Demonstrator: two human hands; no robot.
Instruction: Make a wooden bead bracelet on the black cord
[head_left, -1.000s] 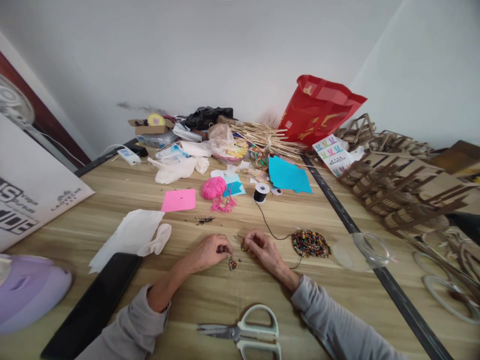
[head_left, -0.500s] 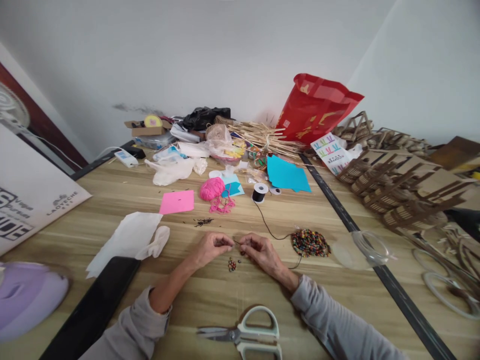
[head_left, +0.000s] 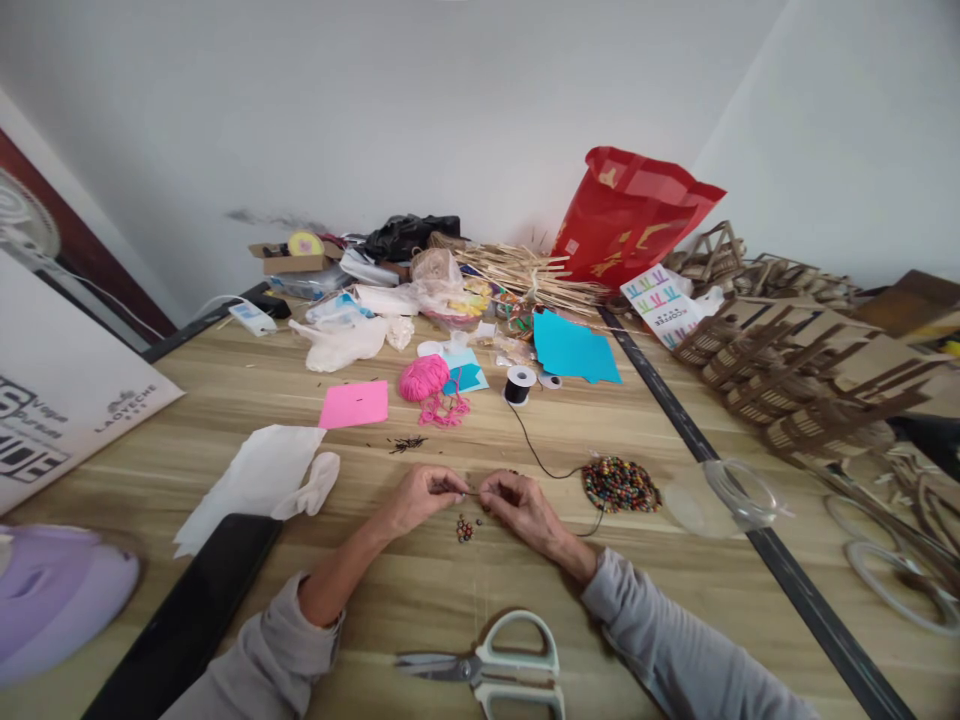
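Observation:
My left hand (head_left: 429, 500) is closed in a pinch on a thin dark cord (head_left: 472, 491), whose short stretch shows between my fingertips. Facing it, my right hand (head_left: 521, 508) pinches the same cord; its fingertips partly hide what is in them. On the table just below my fingers lies a small cluster of brown and reddish beads (head_left: 465, 530). To the right, a coiled heap of strung multicoloured beads (head_left: 621, 485) has black cord running from it to a spool (head_left: 520, 385) and also under my right wrist. Scissors (head_left: 487, 665) with pale handles lie nearest me.
Pink yarn (head_left: 424, 378), a pink sheet (head_left: 355, 404) and short black pieces (head_left: 408, 443) lie beyond my hands. Left are white paper (head_left: 247, 475) and a long black object (head_left: 187, 620). Right are clear tubing (head_left: 742, 497) and brown woven baskets (head_left: 787, 390). A red bag (head_left: 637, 220) stands behind.
My hands stay almost in place, fingertips still close together. The right fingers have shifted slightly, and the dark cord between the hands now lies flatter.

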